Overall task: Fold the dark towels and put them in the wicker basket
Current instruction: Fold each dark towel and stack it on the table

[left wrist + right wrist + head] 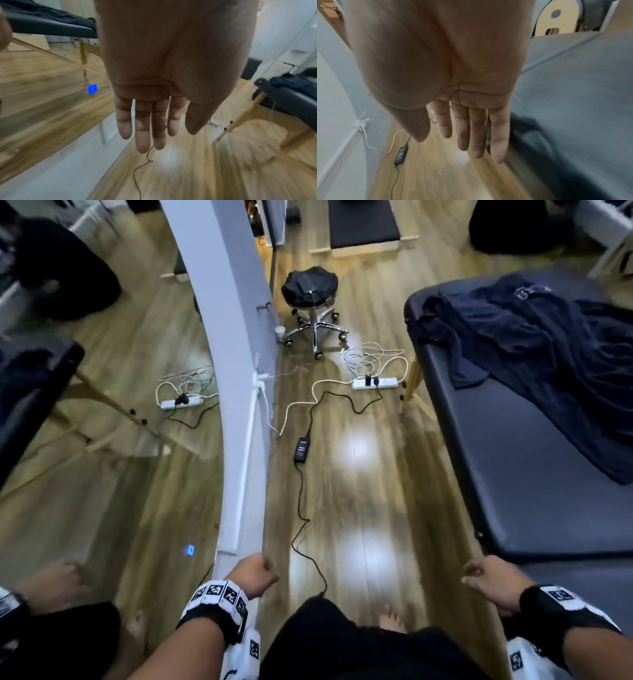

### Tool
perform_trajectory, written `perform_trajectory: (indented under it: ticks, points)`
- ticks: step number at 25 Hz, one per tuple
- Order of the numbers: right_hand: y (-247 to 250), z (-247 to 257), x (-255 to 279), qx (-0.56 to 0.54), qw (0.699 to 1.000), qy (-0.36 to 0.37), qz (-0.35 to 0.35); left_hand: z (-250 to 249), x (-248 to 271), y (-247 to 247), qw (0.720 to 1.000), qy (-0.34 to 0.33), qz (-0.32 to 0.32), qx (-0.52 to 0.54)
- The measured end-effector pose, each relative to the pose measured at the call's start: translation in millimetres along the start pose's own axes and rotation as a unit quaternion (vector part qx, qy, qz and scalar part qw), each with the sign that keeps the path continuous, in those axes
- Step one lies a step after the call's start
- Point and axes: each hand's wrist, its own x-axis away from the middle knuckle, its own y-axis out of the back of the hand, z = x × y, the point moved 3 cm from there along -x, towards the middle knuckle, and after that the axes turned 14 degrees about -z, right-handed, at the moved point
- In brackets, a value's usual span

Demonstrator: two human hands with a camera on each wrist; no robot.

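1. Two bare hands are hanging low in the head view, each with a marker-patterned band on its wrist: the left hand [255, 575] beside the white wall base, the right hand [488, 577] just at the near corner of the padded table [513, 474].
2. Both hands are holding nothing; the wrist views are showing the left hand's fingers [142, 128] and the right hand's fingers [477, 129] hanging straight and relaxed, slightly spread, over the wooden floor [359, 508].
3. One bare foot [394, 619] is showing on the floor between the two arms, past the edge of dark clothing.
4. One black power brick [301, 448] is lying on the floor ahead, its thin black cable running back toward the person.
5. One white power strip [375, 382] is sitting farther on, near the table's wooden leg, with a loose coil of white cable beside it.
6. One dark towel [548, 354] is lying unfolded on the far part of the padded table, to the right. It is looking navy, rumpled into long creases, spread diagonally, with a pale mark near its far edge and one corner drooping toward the table's left side.
7. One rolling stool [310, 292] with a black seat and chrome star base is standing farthest off, beside the wall.
8. Left of the wall edge, a mirror [102, 405] is repeating the floor and strip in reflection.
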Motion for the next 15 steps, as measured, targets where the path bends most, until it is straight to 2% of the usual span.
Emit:
perform_trajectory:
  ticks: [3,7,11,15]
  points:
    - [23,27,-42,0.017,1.000,0.006,0.013,-17,-40,27,1.000,0.015,-0.005,0.010]
    - [35,53,-96,0.032,0.998,-0.025,0.042,-32,-131,48,0.999,0.011,0.043,0.014]
    - [80,90,-130,0.018,0.999,-0.047,0.011,-70,-213,89,0.998,-0.015,0.058,0.010]
    - [123,121,-167,-0.032,0.996,-0.074,-0.046,-129,-289,130,0.997,-0.044,0.066,0.020]
